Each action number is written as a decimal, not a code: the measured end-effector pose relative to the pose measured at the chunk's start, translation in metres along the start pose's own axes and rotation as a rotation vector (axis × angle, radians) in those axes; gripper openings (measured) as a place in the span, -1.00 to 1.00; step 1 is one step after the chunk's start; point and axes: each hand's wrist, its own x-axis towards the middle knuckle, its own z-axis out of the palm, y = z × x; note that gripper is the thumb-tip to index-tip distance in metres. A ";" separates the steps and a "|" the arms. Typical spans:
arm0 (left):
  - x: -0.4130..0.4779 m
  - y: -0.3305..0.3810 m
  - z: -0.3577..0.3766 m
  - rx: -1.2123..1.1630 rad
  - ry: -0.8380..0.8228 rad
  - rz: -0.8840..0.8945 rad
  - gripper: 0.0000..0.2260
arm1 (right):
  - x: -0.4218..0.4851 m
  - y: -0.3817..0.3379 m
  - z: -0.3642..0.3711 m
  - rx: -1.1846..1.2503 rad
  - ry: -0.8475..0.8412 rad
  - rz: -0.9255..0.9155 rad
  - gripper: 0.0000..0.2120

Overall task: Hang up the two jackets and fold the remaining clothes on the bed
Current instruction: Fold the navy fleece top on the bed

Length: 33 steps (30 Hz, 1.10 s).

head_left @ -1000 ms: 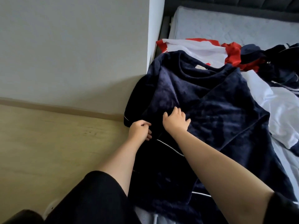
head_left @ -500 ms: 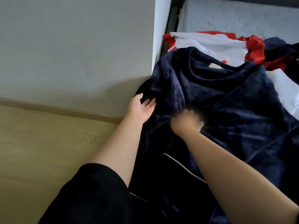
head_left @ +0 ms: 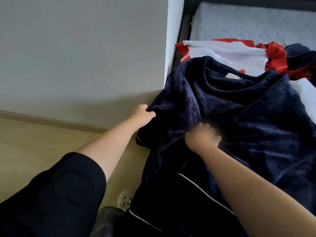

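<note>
View: looking down from head height at two bare forearms reaching over the edge of a bed (head_left: pixel 256 19) beside a grey wall (head_left: pixel 77 48).

Left hand (head_left: pixel 142 114): fingers curled tight around a bunched fold at the outer edge of a navy fleece top (head_left: pixel 248 117); a firm grip.

Right hand (head_left: pixel 202 137): blurred by motion, lying on the fleece just right of the left hand; fingers look spread and pressing on the cloth, not pinching it, though the blur makes this uncertain.

Navy fleece top: spread over the near corner of the bed, running up and right from both hands; its neckline with a pale label (head_left: pixel 233 76) lies beyond the right hand, and its lower part with thin white piping (head_left: pixel 203 191) hangs off the bed toward the person.

Other clothes: a red and white garment (head_left: pixel 227 52) lies farther up the bed, past the neckline, partly under the fleece; more dark cloth sits at the far right.

Step in hand: likely folding the fleece, the left hand gathering a side or sleeve while the right steadies the body.

Next move calls for: probably carrying the gripped edge rightward across the top, toward and past the right hand, then smoothing it flat; the thick, floppy fleece may slump off the bed edge unless it is drawn further on.

Floor: pale wood below the left arm, with a light slipper (head_left: pixel 124 199) near the person's sleeve.
</note>
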 end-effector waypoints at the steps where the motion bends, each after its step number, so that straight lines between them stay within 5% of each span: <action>1: 0.000 0.000 -0.006 -0.090 0.003 -0.006 -0.96 | 0.000 0.000 0.000 -0.002 -0.003 0.000 -0.52; 6: -0.007 0.003 -0.031 -0.366 0.006 -0.017 -0.95 | 0.002 0.001 -0.001 0.028 -0.016 0.002 -0.50; 11: -0.021 0.017 -0.046 -0.385 -0.026 0.017 -0.95 | -0.004 0.003 -0.022 0.168 -0.080 0.044 -0.48; 15: -0.033 0.024 -0.053 -0.308 -0.053 0.072 -0.89 | -0.027 -0.012 -0.049 0.991 0.131 0.050 -0.87; 18: -0.041 0.026 -0.058 -0.221 -0.062 0.133 -0.96 | -0.049 -0.038 -0.053 1.435 -0.203 0.047 -0.83; 22: -0.056 0.029 -0.061 -0.127 -0.148 0.241 -0.85 | -0.059 -0.062 -0.057 1.870 -0.703 0.147 -0.47; 25: -0.068 0.025 -0.060 -0.075 -0.303 0.225 -0.65 | -0.057 -0.072 -0.070 1.929 -0.784 0.119 -0.57; 28: -0.073 0.012 -0.055 -0.165 -0.361 0.075 -0.58 | -0.052 -0.078 -0.079 1.808 -0.589 0.173 -0.83; 33: -0.070 -0.010 -0.041 0.117 -0.370 0.164 -0.62 | -0.036 -0.065 -0.082 1.892 -0.522 0.200 -0.80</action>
